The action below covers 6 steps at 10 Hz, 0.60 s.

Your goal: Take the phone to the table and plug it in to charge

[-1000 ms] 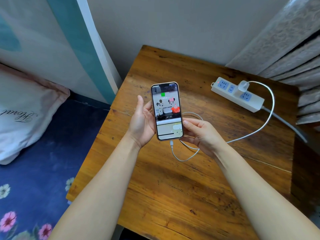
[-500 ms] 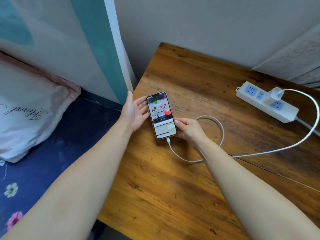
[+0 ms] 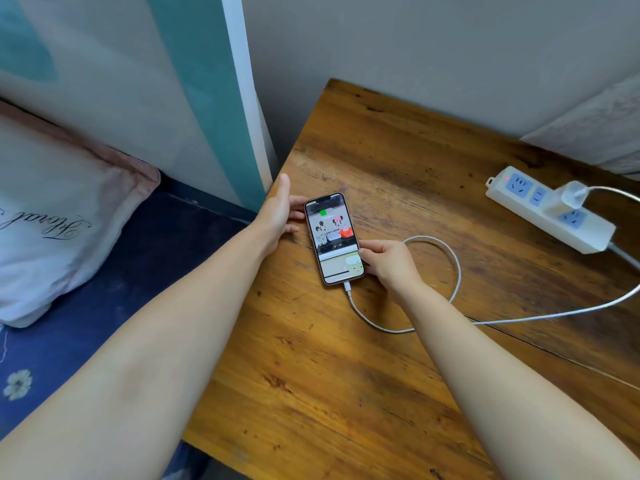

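The phone (image 3: 334, 238) lies face up near the left edge of the wooden table (image 3: 381, 358), its screen lit with a cartoon wallpaper. A white charging cable (image 3: 453, 271) is plugged into the phone's bottom end, loops on the table and runs to a white adapter (image 3: 571, 195) seated in the white power strip (image 3: 550, 211). My left hand (image 3: 278, 213) touches the phone's upper left side with spread fingers. My right hand (image 3: 389, 263) pinches the phone's lower right edge between thumb and fingers.
A bed with a dark blue floral sheet (image 3: 114, 299) and a white pillow (image 3: 52, 230) adjoins the table's left side. A teal and white headboard panel (image 3: 214, 98) stands behind. A grey curtain (image 3: 595, 133) hangs at the right, above the power strip.
Both hands have lowered the phone from mid-air toward the table's left side; it now rests flat on the wood. The cable loop has spread out beside my right hand.
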### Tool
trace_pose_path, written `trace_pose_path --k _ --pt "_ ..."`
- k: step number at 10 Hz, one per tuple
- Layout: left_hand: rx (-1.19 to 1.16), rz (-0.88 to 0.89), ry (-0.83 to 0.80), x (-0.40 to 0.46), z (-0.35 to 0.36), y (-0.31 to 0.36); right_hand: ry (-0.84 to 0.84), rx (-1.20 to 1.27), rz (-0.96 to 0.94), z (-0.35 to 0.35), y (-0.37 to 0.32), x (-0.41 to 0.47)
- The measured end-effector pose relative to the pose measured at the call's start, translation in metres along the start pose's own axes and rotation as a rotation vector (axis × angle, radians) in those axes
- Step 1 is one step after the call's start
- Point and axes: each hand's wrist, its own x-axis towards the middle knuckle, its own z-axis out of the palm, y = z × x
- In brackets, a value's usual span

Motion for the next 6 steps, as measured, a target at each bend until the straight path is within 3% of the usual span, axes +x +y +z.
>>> trace_pose_path --k 4,5,6 --pt "0.105 -0.007 0.032 0.003 0.006 -0.002 -0.008 -0.184 0.067 -0.006 -0.016 -0.006" --pt "0.103 0.004 0.047 0.001 0.006 0.002 -0.072 -0.145 0.052 -0.009 -0.018 -0.012" --pt "0.028 0.042 0.105 -0.019 0.010 -0.004 -0.083 0.082 0.077 -0.026 -0.012 -0.034"
